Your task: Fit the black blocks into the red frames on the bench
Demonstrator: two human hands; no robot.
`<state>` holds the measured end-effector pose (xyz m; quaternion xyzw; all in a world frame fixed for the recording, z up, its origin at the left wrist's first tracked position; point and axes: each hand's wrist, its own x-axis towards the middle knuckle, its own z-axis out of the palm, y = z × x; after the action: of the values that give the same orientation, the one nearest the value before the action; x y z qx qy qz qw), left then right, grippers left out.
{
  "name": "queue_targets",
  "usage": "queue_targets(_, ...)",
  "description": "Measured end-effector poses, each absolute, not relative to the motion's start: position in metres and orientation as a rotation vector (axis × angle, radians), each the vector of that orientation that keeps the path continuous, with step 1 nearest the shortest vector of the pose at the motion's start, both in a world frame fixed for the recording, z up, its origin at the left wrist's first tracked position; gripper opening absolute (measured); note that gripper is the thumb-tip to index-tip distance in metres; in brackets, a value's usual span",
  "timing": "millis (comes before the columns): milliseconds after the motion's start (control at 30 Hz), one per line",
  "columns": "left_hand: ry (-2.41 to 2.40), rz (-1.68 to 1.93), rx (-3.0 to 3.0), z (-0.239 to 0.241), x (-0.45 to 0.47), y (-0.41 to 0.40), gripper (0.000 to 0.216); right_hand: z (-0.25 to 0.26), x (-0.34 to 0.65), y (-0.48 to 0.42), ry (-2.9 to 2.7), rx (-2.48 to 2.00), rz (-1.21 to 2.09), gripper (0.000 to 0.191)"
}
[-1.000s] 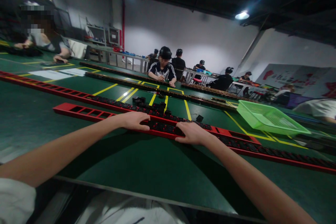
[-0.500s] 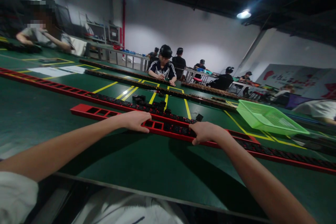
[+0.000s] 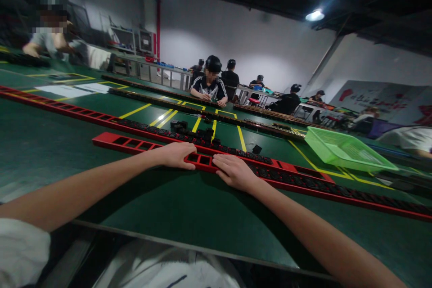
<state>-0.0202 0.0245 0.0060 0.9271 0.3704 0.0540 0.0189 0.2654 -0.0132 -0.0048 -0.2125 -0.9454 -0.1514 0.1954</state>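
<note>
A long red slotted strip (image 3: 209, 166) lies across the green table in front of me. My left hand (image 3: 178, 155) grips it, with the fingers over the far edge and the thumb on the near side. Just to the right, my right hand (image 3: 234, 171) lies flat on the strip, its fingers stretched out to the left. Two bare square slots show between my hands. Black square pieces (image 3: 310, 182) fill slots right of my right hand; what is under its palm is hidden. Behind runs a second red strip (image 3: 94, 118), partly filled with similar pieces.
Loose black pieces (image 3: 204, 134) sit beside the second strip. A green plastic basket (image 3: 351, 162) stands at the right. Papers (image 3: 60, 92) lie at the left. Long dark strips (image 3: 151, 99) cross the table farther back. A co-worker (image 3: 209, 83) sits opposite, another person at the far left.
My right hand has slid left along the strip, from over the black pieces' right part to close beside my left hand. The left hand has barely moved.
</note>
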Motion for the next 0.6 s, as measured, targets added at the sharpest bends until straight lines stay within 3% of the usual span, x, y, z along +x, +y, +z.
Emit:
queue_targets(367, 1.082, 0.217, 2.897, 0.003, -0.024, 0.029, 0.047, -0.008, 0.261, -0.011, -2.596, -0.556, -0.470, 0.034)
queue_targets(600, 1.028, 0.467, 2.859, -0.004, -0.029, 0.039, 0.030, -0.013, 0.258, -0.012, -2.627, -0.603, -0.524, 0.037)
